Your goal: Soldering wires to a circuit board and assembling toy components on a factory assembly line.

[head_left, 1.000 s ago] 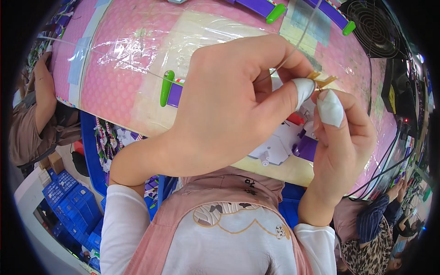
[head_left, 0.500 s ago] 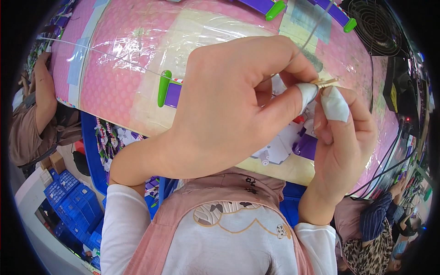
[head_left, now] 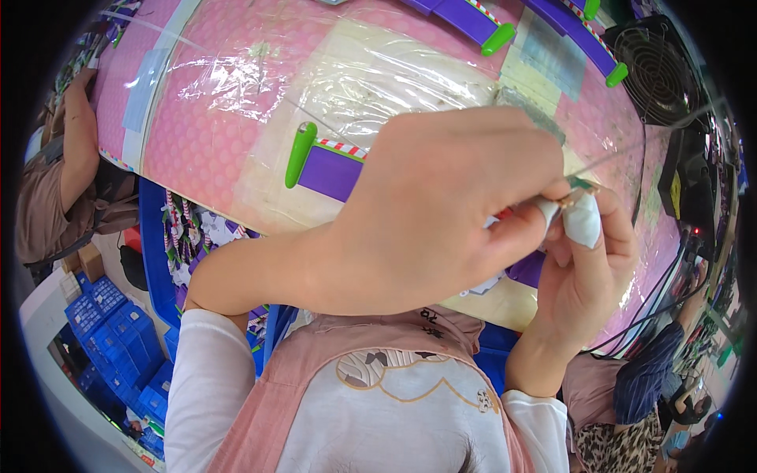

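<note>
My left hand (head_left: 453,209) reaches across from the left, its back toward me, with thumb and index finger pinched together. Facing it, my right hand (head_left: 587,256) is also closed in a pinch. Between the fingertips is a tiny gold-coloured piece (head_left: 569,199), too small to make out its kind. White wraps cover both thumb tips. A thin wire (head_left: 631,146) runs from the fingertips to the upper right, blurred. Another thin strand passes behind my left hand. Beneath that hand lies a purple toy wing (head_left: 327,169) with a green tip, partly hidden, beside white and purple parts.
More purple and green wings (head_left: 473,20) lie along the table's far edge. A black fan (head_left: 653,67) stands at the far right, with cables below it. Blue bins (head_left: 158,260) of parts sit below the near edge. Other people work at left and right.
Both hands have lowered slightly, the left also shifting right. The wire has swung from pointing steeply upward toward the right. More of the purple wing shows. Both pinches remain closed.
</note>
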`<state>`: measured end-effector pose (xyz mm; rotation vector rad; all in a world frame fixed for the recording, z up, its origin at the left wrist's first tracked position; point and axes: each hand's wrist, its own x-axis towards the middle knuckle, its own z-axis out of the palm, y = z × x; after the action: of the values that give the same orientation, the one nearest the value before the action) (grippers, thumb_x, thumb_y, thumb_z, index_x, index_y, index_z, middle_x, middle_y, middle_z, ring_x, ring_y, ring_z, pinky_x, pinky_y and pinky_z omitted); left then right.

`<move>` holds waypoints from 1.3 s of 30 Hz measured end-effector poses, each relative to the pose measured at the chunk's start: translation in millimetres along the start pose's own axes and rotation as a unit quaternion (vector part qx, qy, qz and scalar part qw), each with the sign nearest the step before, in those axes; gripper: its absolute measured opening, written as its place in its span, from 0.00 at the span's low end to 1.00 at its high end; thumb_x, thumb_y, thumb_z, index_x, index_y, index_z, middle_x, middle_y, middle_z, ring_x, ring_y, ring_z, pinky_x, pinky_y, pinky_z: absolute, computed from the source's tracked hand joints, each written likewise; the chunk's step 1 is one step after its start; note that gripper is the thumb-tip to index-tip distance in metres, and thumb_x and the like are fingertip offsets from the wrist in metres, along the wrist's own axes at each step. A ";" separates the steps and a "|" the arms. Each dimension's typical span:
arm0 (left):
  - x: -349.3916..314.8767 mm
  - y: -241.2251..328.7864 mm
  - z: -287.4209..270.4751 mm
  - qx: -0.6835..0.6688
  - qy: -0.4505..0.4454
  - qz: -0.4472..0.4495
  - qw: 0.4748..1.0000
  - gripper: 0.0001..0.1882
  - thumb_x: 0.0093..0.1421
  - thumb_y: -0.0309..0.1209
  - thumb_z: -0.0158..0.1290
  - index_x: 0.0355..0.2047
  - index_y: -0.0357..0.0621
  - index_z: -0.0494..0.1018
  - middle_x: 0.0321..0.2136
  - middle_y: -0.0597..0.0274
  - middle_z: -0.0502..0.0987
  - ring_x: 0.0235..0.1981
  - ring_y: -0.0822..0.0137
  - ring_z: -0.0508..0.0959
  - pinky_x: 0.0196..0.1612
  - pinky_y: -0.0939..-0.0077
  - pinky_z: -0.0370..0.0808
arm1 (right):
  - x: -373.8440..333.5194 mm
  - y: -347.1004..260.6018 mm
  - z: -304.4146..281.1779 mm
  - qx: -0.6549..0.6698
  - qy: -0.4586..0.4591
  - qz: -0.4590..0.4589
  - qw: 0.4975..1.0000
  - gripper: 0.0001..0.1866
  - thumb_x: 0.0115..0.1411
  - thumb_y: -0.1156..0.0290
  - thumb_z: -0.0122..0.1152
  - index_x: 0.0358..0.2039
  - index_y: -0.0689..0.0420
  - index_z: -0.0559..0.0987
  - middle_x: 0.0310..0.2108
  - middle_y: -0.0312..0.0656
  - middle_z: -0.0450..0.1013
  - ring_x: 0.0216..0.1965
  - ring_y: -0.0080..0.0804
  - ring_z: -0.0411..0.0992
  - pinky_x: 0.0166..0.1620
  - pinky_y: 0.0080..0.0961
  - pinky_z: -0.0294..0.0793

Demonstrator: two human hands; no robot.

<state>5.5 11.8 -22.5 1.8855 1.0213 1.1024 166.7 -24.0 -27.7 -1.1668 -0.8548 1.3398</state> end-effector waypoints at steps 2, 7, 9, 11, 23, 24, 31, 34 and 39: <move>-0.7 -4.0 3.1 0.008 0.018 0.036 0.999 0.12 0.39 0.17 0.54 0.27 0.38 0.75 0.22 0.62 0.74 0.13 0.77 0.67 0.15 0.85 0.61 | -0.7 0.6 -2.0 -0.007 -0.001 -0.001 1.000 0.11 0.54 0.73 0.59 0.35 0.67 0.74 0.26 0.39 0.73 0.25 0.19 0.69 0.30 0.13 0.67; -7.9 -6.4 6.9 0.077 0.021 0.127 0.989 0.08 0.40 0.19 0.54 0.25 0.35 0.74 0.23 0.57 0.74 0.15 0.71 0.71 0.14 0.83 0.64 | -1.8 2.8 -5.5 -0.018 -0.020 -0.010 1.000 0.11 0.55 0.73 0.58 0.36 0.67 0.73 0.28 0.39 0.73 0.26 0.19 0.69 0.30 0.13 0.67; -7.8 -4.4 6.2 0.122 0.009 0.188 0.975 0.06 0.41 0.21 0.54 0.24 0.34 0.73 0.23 0.55 0.73 0.15 0.70 0.71 0.13 0.82 0.63 | -1.6 -3.8 -6.1 -0.041 -0.035 0.020 0.998 0.12 0.55 0.72 0.57 0.37 0.68 0.73 0.29 0.40 0.73 0.28 0.19 0.69 0.32 0.12 0.68; -7.9 -7.3 8.6 0.212 0.010 0.260 0.942 0.06 0.42 0.23 0.53 0.23 0.34 0.72 0.24 0.52 0.73 0.15 0.70 0.70 0.13 0.82 0.63 | 1.7 -12.8 -11.6 -0.082 -0.055 0.048 0.994 0.13 0.55 0.72 0.57 0.37 0.68 0.73 0.30 0.40 0.73 0.29 0.19 0.69 0.33 0.12 0.68; 29.1 -17.9 18.3 0.393 -0.161 0.115 0.898 0.08 0.42 0.28 0.53 0.24 0.37 0.71 0.22 0.59 0.69 0.17 0.62 0.74 0.17 0.74 0.69 | 114.3 -12.9 -14.1 -0.591 -0.212 -0.072 0.775 0.20 0.48 0.62 0.59 0.11 0.67 0.71 0.10 0.52 0.63 0.14 0.40 0.64 0.20 0.33 0.62; 25.6 -12.1 18.8 0.410 -0.171 0.097 0.891 0.09 0.43 0.29 0.53 0.25 0.37 0.72 0.22 0.59 0.69 0.17 0.61 0.74 0.17 0.73 0.70 | 113.2 -13.6 -13.0 -0.628 -0.197 -0.106 0.746 0.20 0.48 0.62 0.60 0.11 0.67 0.71 0.11 0.53 0.64 0.15 0.45 0.64 0.21 0.35 0.63; 40.3 -17.2 -11.8 0.250 -0.171 0.122 0.945 0.10 0.48 0.31 0.55 0.29 0.38 0.73 0.23 0.58 0.70 0.21 0.69 0.73 0.22 0.77 0.68 | 91.3 -4.1 -59.0 -0.356 0.069 -0.123 0.924 0.15 0.53 0.62 0.58 0.21 0.62 0.75 0.13 0.44 0.68 0.14 0.34 0.65 0.19 0.25 0.62; 42.6 -1.6 -31.7 0.071 -0.057 -0.071 0.993 0.04 0.48 0.22 0.51 0.27 0.36 0.72 0.18 0.59 0.67 0.17 0.65 0.69 0.23 0.77 0.66 | 108.7 -42.4 -158.6 0.161 0.259 -0.038 0.951 0.19 0.59 0.57 0.49 0.35 0.64 0.69 0.25 0.41 0.67 0.17 0.23 0.61 0.22 0.16 0.63; 25.0 11.6 -33.6 0.252 -0.019 0.019 0.967 0.05 0.45 0.19 0.54 0.24 0.36 0.71 0.16 0.57 0.65 0.16 0.65 0.69 0.20 0.75 0.64 | 104.4 -71.1 -178.7 0.000 0.391 -0.126 0.912 0.24 0.61 0.51 0.43 0.47 0.57 0.68 0.31 0.44 0.69 0.20 0.24 0.62 0.24 0.19 0.65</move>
<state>-13.7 35.1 8.8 2.3197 1.3421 0.8753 367.2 63.6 -21.6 -1.3854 -0.3877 0.5621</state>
